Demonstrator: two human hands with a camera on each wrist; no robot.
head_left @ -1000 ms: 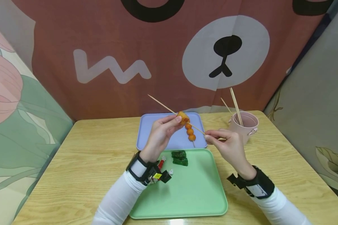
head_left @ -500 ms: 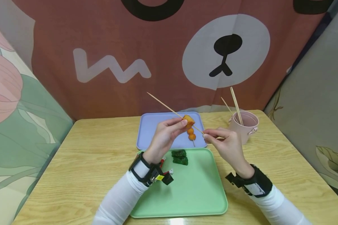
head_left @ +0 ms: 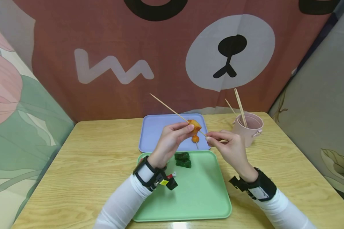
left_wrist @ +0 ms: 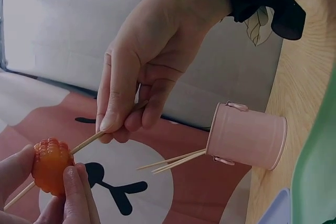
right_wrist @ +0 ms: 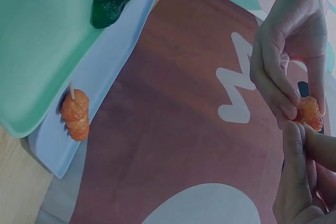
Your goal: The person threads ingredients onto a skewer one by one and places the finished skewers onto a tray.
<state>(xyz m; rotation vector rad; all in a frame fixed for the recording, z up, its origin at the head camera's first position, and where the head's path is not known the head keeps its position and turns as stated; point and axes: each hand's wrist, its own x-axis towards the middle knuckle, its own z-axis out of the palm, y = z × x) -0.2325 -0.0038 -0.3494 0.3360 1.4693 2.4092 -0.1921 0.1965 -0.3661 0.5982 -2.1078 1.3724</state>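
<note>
Pinching the orange corn piece (head_left: pixel 195 124) between thumb and fingers, my left hand (head_left: pixel 172 138) is holding it up before the far blue tray (head_left: pixel 152 135). The skewer (head_left: pixel 169 108) is running through it, its long bare end pointing far left. My right hand (head_left: pixel 232 148) is pinching the skewer's near right end. Should those fingers be slackening, the stick could be slipping back; should I be pushing crookedly, the piece could be twisting or tearing. It is sitting inside my left grip, just left of my right fingertips, a short stretch of stick showing between. Behind, skewered orange balls (head_left: pixel 195 139) are lying partly hidden; green pieces (head_left: pixel 182 160) are resting on the near green tray (head_left: pixel 200 197).
</note>
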